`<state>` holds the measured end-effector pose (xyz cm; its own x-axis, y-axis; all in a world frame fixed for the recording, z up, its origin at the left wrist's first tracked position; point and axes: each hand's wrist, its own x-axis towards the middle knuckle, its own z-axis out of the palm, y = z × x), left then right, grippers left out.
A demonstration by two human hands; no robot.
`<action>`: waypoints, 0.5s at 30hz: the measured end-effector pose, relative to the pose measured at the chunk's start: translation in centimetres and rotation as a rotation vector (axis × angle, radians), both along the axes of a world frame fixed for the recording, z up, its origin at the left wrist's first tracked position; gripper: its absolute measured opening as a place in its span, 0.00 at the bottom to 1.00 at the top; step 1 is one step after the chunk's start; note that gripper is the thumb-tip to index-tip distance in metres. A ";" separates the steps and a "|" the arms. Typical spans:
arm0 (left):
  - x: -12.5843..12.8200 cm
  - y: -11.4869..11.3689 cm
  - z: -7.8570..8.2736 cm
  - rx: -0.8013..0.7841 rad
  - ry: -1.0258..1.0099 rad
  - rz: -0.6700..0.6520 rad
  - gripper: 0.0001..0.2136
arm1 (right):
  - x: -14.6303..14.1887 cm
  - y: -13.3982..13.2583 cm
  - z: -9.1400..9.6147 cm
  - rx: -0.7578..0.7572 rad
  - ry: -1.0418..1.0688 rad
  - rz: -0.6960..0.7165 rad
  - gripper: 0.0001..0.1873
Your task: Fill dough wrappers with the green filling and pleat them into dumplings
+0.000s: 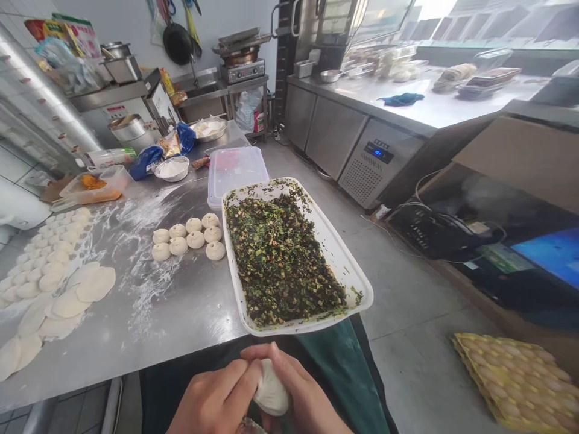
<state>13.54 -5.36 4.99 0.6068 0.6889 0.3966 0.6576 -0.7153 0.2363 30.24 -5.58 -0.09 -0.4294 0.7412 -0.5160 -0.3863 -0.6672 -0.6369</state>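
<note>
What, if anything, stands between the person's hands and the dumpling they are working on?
Nothing visible. The left hand and right hand both touch the dumpling directly, cupping it between them. The tray of green filling sits beyond on the table, apart from the hands.

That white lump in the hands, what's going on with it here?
A person is pinching a dough bun shut between the left hand and right hand, low in front of the steel table. On the table a white tray of chopped green filling sits beside seven finished buns. Flat round wrappers and small dough pieces lie further left in flour.
</note>
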 end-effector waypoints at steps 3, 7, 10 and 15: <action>-0.1 0.1 0.4 -0.049 -0.021 0.021 0.19 | 0.1 0.1 0.3 0.019 -0.028 -0.030 0.31; -0.2 0.1 0.8 -0.004 0.011 -0.023 0.19 | 0.1 0.1 0.5 0.020 -0.011 -0.015 0.35; -0.4 0.1 1.1 0.013 0.017 0.010 0.17 | 0.1 0.1 0.2 0.017 0.040 0.023 0.31; -0.4 -0.1 1.5 0.027 0.034 -0.004 0.18 | -0.1 0.3 0.0 0.038 -0.046 -0.041 0.34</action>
